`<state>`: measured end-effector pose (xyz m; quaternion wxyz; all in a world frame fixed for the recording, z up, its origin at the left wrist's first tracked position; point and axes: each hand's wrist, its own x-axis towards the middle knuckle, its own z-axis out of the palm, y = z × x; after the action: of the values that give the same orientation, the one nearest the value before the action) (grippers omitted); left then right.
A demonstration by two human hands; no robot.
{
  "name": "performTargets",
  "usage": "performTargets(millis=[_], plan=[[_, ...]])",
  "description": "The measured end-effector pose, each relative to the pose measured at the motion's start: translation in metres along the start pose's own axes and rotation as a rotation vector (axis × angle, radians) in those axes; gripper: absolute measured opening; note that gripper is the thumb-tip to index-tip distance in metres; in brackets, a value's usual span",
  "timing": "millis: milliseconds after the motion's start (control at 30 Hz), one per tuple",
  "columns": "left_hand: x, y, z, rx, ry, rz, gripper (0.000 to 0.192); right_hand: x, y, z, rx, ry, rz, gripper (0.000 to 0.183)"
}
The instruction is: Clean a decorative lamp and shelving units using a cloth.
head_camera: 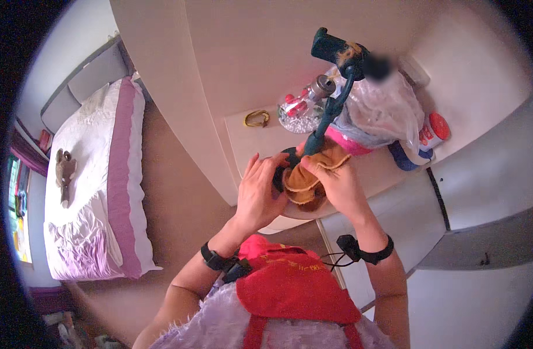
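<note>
A dark green jointed stand [322, 131] leans up and to the right from its round base, with a blocky head [336, 50] on top. My left hand [261, 189] grips the left edge of the dark base [280, 176], fingers curled at its rim. In my right hand [338, 183] is a tan leather-like cloth [303, 176], bunched against the lower pole and over part of the base. Its folds hide the base's right side. Some brown stringy material [350, 53] clings to the stand's head.
Behind the stand are a clear bulb-shaped jar [299, 114] with red balls and white beads, and a plastic bag [382, 104]. A red-lidded container [435, 131] stands at the right of the white tabletop [242, 135], a yellowish coil [256, 118] at the left. Beyond lies a bed [94, 174].
</note>
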<state>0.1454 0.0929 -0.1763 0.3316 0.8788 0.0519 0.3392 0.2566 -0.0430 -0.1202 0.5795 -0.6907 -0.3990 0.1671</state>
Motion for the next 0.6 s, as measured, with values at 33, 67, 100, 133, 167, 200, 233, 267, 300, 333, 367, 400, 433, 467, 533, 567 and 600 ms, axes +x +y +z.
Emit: performTargets(millis=[33, 67, 100, 133, 167, 200, 233, 267, 300, 333, 367, 400, 433, 467, 533, 567, 600], plan=[[-0.001, 0.0, 0.002, 0.004, -0.002, -0.012, 0.059, 0.001, -0.006, -0.001, 0.029, 0.011, -0.028, 0.022], [-0.002, -0.001, 0.002, 0.001, 0.006, -0.021, 0.059, 0.002, -0.008, -0.001, 0.025, -0.001, -0.025, 0.022], [-0.003, -0.002, 0.001, -0.009, -0.017, -0.024, 0.059, 0.003, -0.009, 0.0, 0.057, 0.038, -0.119, 0.023], [-0.003, -0.002, 0.001, -0.019, -0.04, -0.028, 0.058, 0.004, -0.011, 0.0, 0.091, 0.077, -0.213, 0.025], [-0.001, -0.001, 0.0, -0.022, -0.036, -0.038, 0.058, 0.006, -0.016, -0.002, 0.089, 0.067, -0.207, 0.025], [0.0, 0.002, -0.004, -0.053, -0.053, -0.026, 0.058, 0.007, -0.024, -0.004, 0.035, 0.105, -0.207, 0.026], [0.002, 0.003, -0.007, -0.084, -0.069, -0.014, 0.058, 0.009, -0.03, -0.006, -0.019, 0.141, -0.207, 0.026], [0.004, 0.004, -0.01, -0.083, -0.065, -0.03, 0.058, 0.01, -0.031, -0.01, 0.012, 0.124, -0.175, 0.025], [0.009, 0.003, -0.012, -0.091, -0.121, -0.075, 0.061, 0.01, -0.026, -0.01, 0.013, 0.116, -0.17, 0.025], [0.013, 0.002, -0.013, -0.1, -0.176, -0.119, 0.063, 0.01, -0.017, -0.01, -0.066, 0.129, -0.209, 0.022], [0.015, 0.001, -0.015, -0.1, -0.173, -0.128, 0.063, 0.009, -0.011, -0.009, -0.145, 0.143, -0.249, 0.02], [0.018, -0.001, -0.016, -0.081, -0.179, -0.088, 0.066, 0.006, -0.01, -0.004, -0.116, 0.134, -0.217, 0.018], [0.019, -0.002, -0.017, -0.062, -0.186, -0.048, 0.07, 0.006, -0.006, -0.003, -0.114, 0.131, -0.213, 0.018], [0.02, -0.003, -0.017, -0.062, -0.187, -0.052, 0.07, 0.006, 0.001, -0.003, -0.075, 0.088, -0.116, 0.018], [0.021, -0.005, -0.015, -0.124, -0.186, -0.081, 0.075, 0.004, 0.027, 0.004, -0.209, -0.011, -0.017, 0.023], [0.019, -0.007, -0.015, -0.125, -0.192, -0.081, 0.075, 0.0, 0.036, 0.005, -0.207, -0.007, -0.013, 0.023], [0.018, -0.009, -0.014, -0.132, -0.184, -0.079, 0.076, -0.002, 0.035, 0.009, -0.176, 0.034, -0.067, 0.025]])
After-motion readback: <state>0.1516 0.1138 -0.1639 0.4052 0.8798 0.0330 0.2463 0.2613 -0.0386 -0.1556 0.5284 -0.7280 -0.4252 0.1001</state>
